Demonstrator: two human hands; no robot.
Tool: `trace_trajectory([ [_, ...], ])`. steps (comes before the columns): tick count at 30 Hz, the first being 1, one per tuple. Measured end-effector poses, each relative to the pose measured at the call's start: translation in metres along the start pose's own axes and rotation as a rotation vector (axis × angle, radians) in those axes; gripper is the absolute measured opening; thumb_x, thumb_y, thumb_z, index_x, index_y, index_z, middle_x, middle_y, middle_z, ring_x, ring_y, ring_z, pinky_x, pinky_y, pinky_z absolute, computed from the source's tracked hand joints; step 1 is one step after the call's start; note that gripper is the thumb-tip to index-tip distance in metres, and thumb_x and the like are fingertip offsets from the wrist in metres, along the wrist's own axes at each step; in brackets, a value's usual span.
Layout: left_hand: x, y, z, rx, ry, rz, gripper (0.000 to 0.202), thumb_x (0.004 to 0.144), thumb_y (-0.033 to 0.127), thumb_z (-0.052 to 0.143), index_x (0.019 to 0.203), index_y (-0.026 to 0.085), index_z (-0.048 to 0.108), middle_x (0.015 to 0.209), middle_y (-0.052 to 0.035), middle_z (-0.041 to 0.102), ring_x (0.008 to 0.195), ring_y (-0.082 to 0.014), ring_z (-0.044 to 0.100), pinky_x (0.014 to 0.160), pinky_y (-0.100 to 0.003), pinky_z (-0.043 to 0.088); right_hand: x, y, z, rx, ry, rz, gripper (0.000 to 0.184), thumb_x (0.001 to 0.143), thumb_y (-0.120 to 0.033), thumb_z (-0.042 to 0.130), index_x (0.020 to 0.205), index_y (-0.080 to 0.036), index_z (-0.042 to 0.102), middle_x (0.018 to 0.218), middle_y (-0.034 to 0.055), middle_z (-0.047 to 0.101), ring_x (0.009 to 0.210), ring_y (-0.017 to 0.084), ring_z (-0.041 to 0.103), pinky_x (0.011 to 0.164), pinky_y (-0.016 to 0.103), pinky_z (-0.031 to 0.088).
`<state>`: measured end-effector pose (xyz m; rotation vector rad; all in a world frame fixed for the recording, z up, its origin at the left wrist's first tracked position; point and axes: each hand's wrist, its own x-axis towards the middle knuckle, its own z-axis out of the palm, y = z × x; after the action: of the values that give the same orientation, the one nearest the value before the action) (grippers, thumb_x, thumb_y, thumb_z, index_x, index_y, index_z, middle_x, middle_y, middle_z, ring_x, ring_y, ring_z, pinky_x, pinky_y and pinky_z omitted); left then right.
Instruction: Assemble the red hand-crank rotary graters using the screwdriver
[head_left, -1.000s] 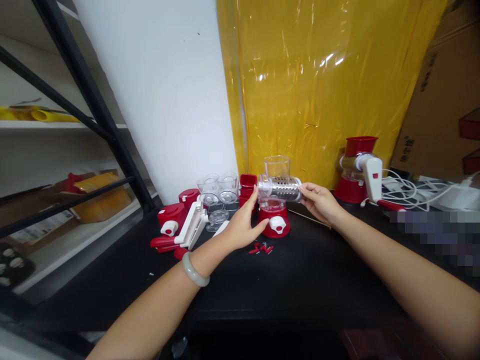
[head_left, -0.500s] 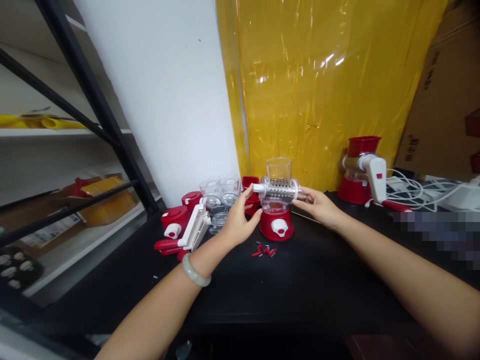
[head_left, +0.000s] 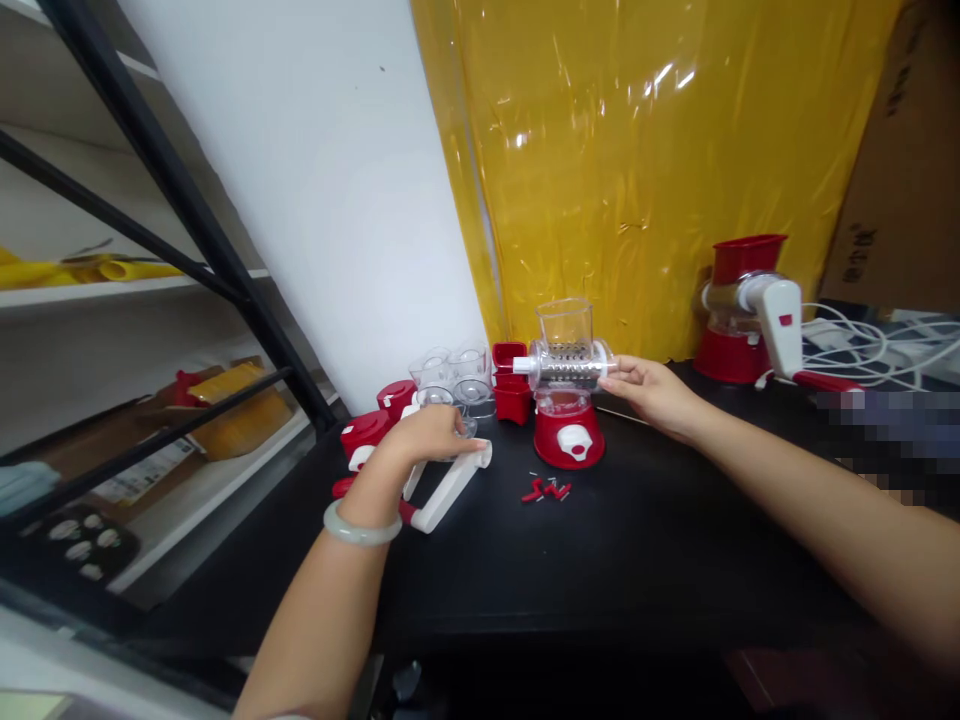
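A white crank handle is gripped from above by the left hand, on whose wrist a pale bracelet is worn. The handle's round white end is pointed towards the middle of a black table, and its red grip is partly hidden behind the wrist. Near the table's centre, a rotary grater is stood upright on a red base with a white knob at the front. A perforated metal drum is set sideways in its clear housing, beneath a clear hopper; the right end is pinched between the thumb and fingers of the right hand. In front of the base, small red pieces are scattered. To the left of the grater, red hoppers and clear plastic parts are grouped. At the far right, a second grater is placed beside tangled white cables.
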<state>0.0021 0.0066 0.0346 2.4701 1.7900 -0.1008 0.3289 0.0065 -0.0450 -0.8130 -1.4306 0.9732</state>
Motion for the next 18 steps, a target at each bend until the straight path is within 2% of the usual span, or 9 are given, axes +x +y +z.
trace_trajectory([
  [3, 0.002, 0.014, 0.01, 0.11, -0.088, 0.007, 0.052, 0.067, 0.059, 0.068, 0.096, 0.016, 0.068, 0.082, -0.009, 0.073, 0.079, -0.0264, 0.069, 0.064, -0.03, 0.048, 0.0, -0.002, 0.001, -0.001, 0.001, -0.003, 0.027, 0.07, -0.041, 0.077, 0.088, -0.022, 0.07, 0.096, 0.0051, 0.074, 0.094, 0.021, 0.068, 0.103, 0.044, 0.043],
  [6, 0.003, 0.025, 0.018, 0.234, -0.145, 0.018, 0.051, 0.062, 0.055, 0.072, 0.093, 0.014, 0.068, 0.094, -0.0148, 0.073, 0.086, -0.0311, 0.068, 0.067, -0.033, 0.049, -0.001, -0.006, 0.003, 0.011, -0.001, 0.004, 0.03, 0.068, -0.04, 0.077, 0.091, -0.022, 0.07, 0.098, 0.0052, 0.074, 0.096, 0.021, 0.068, 0.103, 0.044, 0.043],
  [9, 0.001, 0.032, 0.022, 0.274, -0.129, 0.04, 0.044, 0.064, 0.044, 0.071, 0.095, 0.012, 0.067, 0.099, -0.018, 0.071, 0.089, -0.0326, 0.068, 0.068, -0.034, 0.049, -0.002, -0.01, 0.005, 0.011, -0.004, 0.009, 0.031, 0.068, -0.04, 0.077, 0.093, -0.022, 0.07, 0.099, 0.0054, 0.074, 0.097, 0.022, 0.068, 0.103, 0.044, 0.043],
  [11, -0.001, 0.031, 0.02, 0.239, -0.095, 0.083, 0.04, 0.069, 0.042, 0.067, 0.096, 0.014, 0.066, 0.099, -0.0161, 0.071, 0.088, -0.0309, 0.067, 0.068, -0.034, 0.049, -0.003, -0.013, 0.007, -0.002, -0.012, 0.0, 0.031, 0.069, -0.039, 0.076, 0.094, -0.022, 0.07, 0.101, 0.0056, 0.074, 0.1, 0.022, 0.067, 0.103, 0.045, 0.043],
  [12, -0.002, 0.03, 0.017, 0.185, -0.06, 0.11, 0.038, 0.071, 0.044, 0.064, 0.097, 0.015, 0.065, 0.098, -0.014, 0.071, 0.086, -0.0293, 0.067, 0.068, -0.033, 0.048, -0.003, -0.014, 0.007, -0.011, -0.019, -0.006, 0.031, 0.07, -0.04, 0.075, 0.095, -0.022, 0.07, 0.102, 0.0058, 0.074, 0.101, 0.022, 0.067, 0.104, 0.045, 0.043],
  [14, -0.002, 0.027, 0.01, -0.012, 0.089, 0.146, 0.037, 0.077, 0.047, 0.059, 0.1, 0.018, 0.063, 0.095, -0.01, 0.07, 0.082, -0.026, 0.066, 0.067, -0.033, 0.048, -0.003, -0.016, 0.008, -0.029, -0.03, -0.018, 0.029, 0.072, -0.04, 0.073, 0.094, -0.022, 0.069, 0.103, 0.0064, 0.074, 0.102, 0.023, 0.067, 0.104, 0.045, 0.043],
  [16, 0.001, 0.027, 0.003, -0.212, 0.317, 0.118, 0.037, 0.081, 0.049, 0.055, 0.104, 0.02, 0.059, 0.094, -0.0079, 0.069, 0.081, -0.0242, 0.065, 0.066, -0.032, 0.047, -0.003, -0.016, 0.009, -0.044, -0.036, -0.028, 0.028, 0.073, -0.04, 0.072, 0.093, -0.021, 0.069, 0.104, 0.0068, 0.073, 0.101, 0.023, 0.067, 0.104, 0.045, 0.043],
  [18, 0.005, 0.032, -0.001, -0.273, 0.517, 0.062, 0.036, 0.084, 0.05, 0.053, 0.106, 0.021, 0.056, 0.095, -0.0072, 0.069, 0.083, -0.0241, 0.065, 0.067, -0.032, 0.046, -0.002, -0.016, 0.009, -0.05, -0.038, -0.039, 0.027, 0.074, -0.039, 0.071, 0.093, -0.021, 0.068, 0.103, 0.0068, 0.073, 0.101, 0.022, 0.066, 0.103, 0.045, 0.043],
])
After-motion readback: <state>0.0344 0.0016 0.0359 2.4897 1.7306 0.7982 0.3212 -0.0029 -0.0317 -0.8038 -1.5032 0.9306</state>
